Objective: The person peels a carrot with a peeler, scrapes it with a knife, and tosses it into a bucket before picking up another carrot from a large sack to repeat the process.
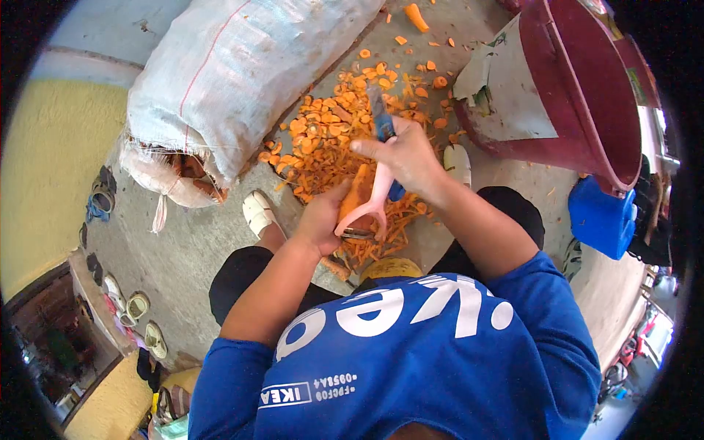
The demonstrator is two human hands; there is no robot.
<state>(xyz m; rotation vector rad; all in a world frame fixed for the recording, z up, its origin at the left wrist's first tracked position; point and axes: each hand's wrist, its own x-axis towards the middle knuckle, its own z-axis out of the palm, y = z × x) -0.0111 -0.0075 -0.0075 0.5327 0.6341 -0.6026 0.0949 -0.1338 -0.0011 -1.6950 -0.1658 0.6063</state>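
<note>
My left hand (pixel 323 218) is closed around a carrot (pixel 357 189), held low in front of me. In my right hand (pixel 414 160) is a pink Y-shaped peeler (pixel 380 187), its blade end lying over the carrot. The same hand also grips a knife (pixel 382 121) with blue on its handle, which points away from me and is partly covered by the fingers. Beneath both hands, a heap of carrot peelings and cut carrot pieces (pixel 323 128) spreads over the concrete floor (pixel 172 253).
At the upper left lies a large white woven sack (pixel 227 70), its torn mouth showing carrots. A dark red tub (pixel 587 95) stands at the right, beside a blue plastic container (pixel 601 218). Loose shoes (pixel 137 305) line the left wall. Another carrot (pixel 416 18) lies beyond the heap.
</note>
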